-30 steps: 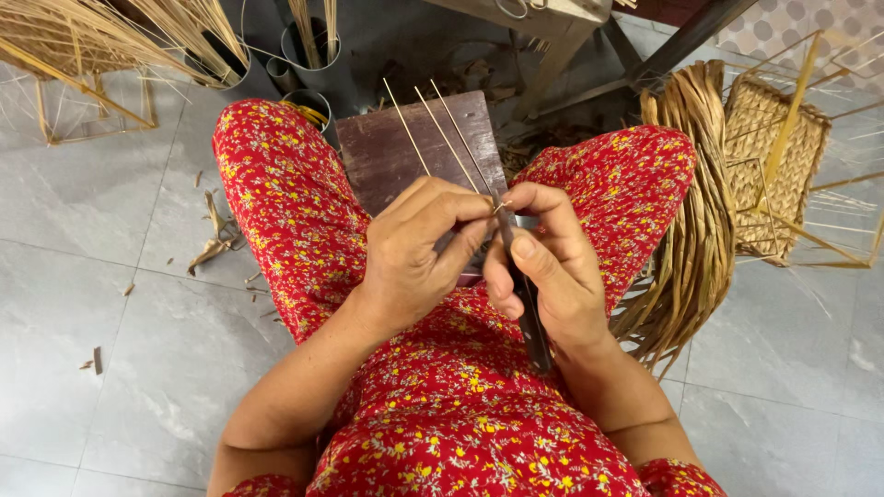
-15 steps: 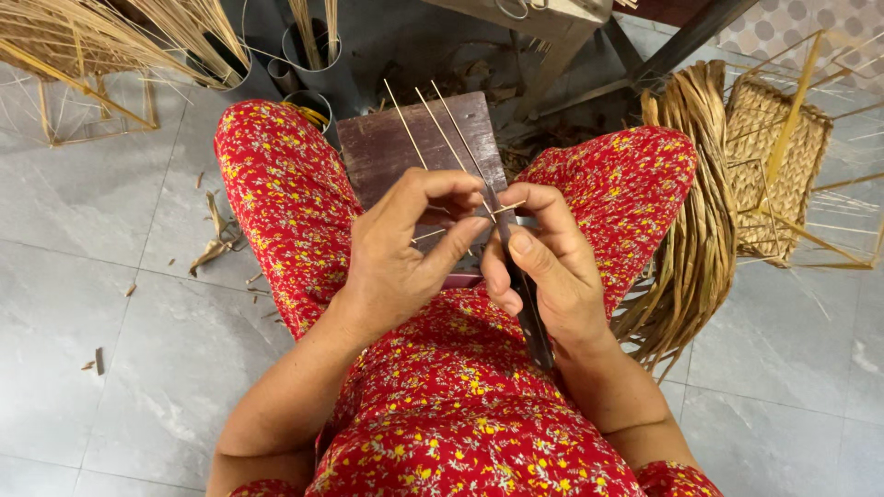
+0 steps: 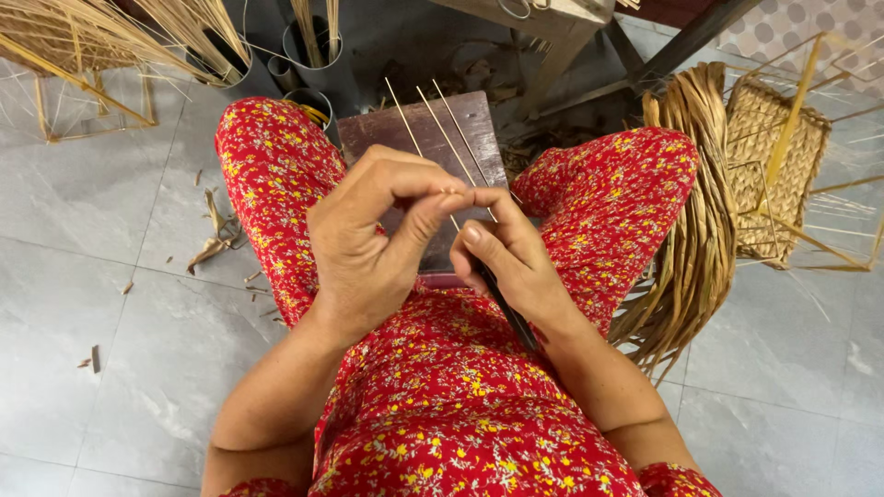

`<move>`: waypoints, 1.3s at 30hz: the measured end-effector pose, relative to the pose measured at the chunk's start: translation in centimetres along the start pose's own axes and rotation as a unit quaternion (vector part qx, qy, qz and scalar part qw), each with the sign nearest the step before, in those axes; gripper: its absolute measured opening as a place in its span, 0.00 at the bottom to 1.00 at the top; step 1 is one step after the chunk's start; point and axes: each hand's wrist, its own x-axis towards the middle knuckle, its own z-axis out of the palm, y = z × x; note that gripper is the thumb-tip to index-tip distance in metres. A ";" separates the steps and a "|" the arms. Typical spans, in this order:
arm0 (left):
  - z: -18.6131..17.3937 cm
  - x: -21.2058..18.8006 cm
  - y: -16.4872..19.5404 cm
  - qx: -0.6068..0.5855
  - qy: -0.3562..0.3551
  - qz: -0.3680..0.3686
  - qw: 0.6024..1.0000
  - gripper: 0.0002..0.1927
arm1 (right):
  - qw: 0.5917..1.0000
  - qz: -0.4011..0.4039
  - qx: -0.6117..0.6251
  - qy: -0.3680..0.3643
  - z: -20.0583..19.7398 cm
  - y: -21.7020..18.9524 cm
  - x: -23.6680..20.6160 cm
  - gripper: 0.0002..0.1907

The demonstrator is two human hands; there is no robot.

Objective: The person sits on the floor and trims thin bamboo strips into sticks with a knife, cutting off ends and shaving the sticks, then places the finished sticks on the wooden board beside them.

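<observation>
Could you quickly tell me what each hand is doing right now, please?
Left hand: closed, pinching the thin sticks.
Right hand: closed around a dark blade, fingertips at the sticks.

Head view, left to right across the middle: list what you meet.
Grey tiled floor → dry leaf scrap → left hand, pinching thin sticks → right hand, gripping a dark tool → bundle of dried straw → woven basket on a frame.

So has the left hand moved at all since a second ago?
Yes. The left hand has shifted slightly up the wooden board, thumb and forefinger now pinching the sticks.
</observation>
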 end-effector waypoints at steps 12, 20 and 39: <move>-4.8 1.4 0.5 -0.105 0.163 0.028 0.981 0.08 | 0.990 0.118 -0.057 0.046 -4.4 9.8 3.8 0.16; -6.5 2.0 -0.2 0.018 0.270 0.143 0.952 0.07 | 0.981 0.158 -0.026 0.107 -7.9 14.3 5.4 0.19; 4.4 -9.7 -17.5 0.257 -0.262 0.111 0.924 0.12 | 0.976 0.128 -0.174 0.006 -8.0 17.6 11.3 0.15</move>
